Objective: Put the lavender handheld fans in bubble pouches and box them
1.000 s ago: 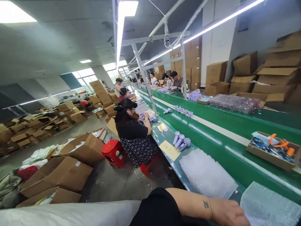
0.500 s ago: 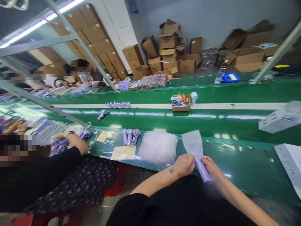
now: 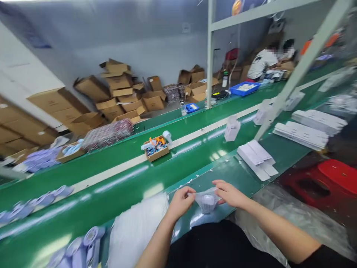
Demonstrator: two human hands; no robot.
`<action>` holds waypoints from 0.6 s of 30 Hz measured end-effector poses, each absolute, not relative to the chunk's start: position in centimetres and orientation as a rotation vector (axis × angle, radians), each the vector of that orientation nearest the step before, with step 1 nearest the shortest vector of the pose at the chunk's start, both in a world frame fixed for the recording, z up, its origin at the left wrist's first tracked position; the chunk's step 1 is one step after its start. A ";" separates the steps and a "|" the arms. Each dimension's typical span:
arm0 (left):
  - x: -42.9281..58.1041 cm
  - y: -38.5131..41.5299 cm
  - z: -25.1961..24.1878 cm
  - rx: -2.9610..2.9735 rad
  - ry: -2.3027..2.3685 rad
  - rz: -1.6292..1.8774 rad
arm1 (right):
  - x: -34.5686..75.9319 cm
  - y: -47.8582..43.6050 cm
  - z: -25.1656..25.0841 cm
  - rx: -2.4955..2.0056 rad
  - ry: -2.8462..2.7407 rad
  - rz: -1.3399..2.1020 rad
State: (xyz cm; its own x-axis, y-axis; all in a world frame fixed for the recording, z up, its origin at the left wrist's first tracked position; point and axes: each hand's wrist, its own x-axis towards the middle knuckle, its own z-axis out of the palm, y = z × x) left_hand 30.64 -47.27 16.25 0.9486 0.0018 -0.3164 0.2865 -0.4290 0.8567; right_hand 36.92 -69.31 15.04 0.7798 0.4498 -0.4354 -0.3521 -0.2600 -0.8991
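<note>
Worktop (image 3: pixel 227 172) beneath, left fingers (image 3: pixel 188 190) and right fingers (image 3: pixel 223 189) grip a bag (image 3: pixel 208 201), wide end forward.

Left hand (image 3: pixel 182 201), one, fingertips pinching the edge of a translucent bag (image 3: pixel 208 204), pale object inside. Right hand (image 3: pixel 230 194), one, fingers extended at the bag's opposite edge; grip unclear. White sleeves (image 3: pixel 139 229), one stack, beside the left forearm. Lilac devices (image 3: pixel 79 249), a row, lower left. Open carton (image 3: pixel 158 153), mixed parts, on green conveyor (image 3: pixel 184 158). White box (image 3: pixel 256 158), right. Red stool (image 3: pixel 338 173), far right.
</note>
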 end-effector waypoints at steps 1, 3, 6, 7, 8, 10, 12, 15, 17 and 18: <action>31.3 -47.4 16.2 1.990 0.138 -0.246 | 36.9 -69.0 15.3 -1.587 -0.082 0.752; 32.6 -48.1 15.4 1.977 -0.038 -0.202 | 37.2 -68.4 15.1 -1.421 -0.071 0.735; 34.3 -50.0 12.8 1.922 -0.093 -0.259 | 38.9 -69.1 13.2 -1.301 0.008 0.662; 34.7 -50.7 12.0 1.887 -0.051 -0.268 | 39.8 -70.2 12.2 -1.282 0.123 0.578; 35.0 -51.3 11.3 1.845 0.017 -0.264 | 40.9 -71.7 11.1 -1.264 0.270 0.470; 35.5 -52.2 10.4 1.752 0.189 -0.211 | 43.5 -75.4 8.7 -1.225 0.608 0.202; 36.0 -53.0 10.1 1.670 0.355 -0.153 | 46.3 -79.0 6.1 -1.239 0.791 0.045; 36.9 -53.7 9.9 1.609 0.465 -0.127 | 49.1 -82.0 3.1 -1.291 0.891 -0.048; 37.5 -53.6 9.8 1.586 0.515 -0.102 | 49.5 -82.6 1.9 -1.329 0.884 -0.086; 37.9 -53.4 9.9 1.566 0.549 -0.079 | 49.2 -82.6 1.6 -1.355 0.859 -0.098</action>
State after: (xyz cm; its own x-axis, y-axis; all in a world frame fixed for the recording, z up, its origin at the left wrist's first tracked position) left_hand 37.91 -53.36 9.89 0.8785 0.2920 -0.3781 0.3869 0.0291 0.9216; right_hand 49.23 -82.64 1.58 0.7001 -0.5282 -0.4805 -0.4059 0.2593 -0.8764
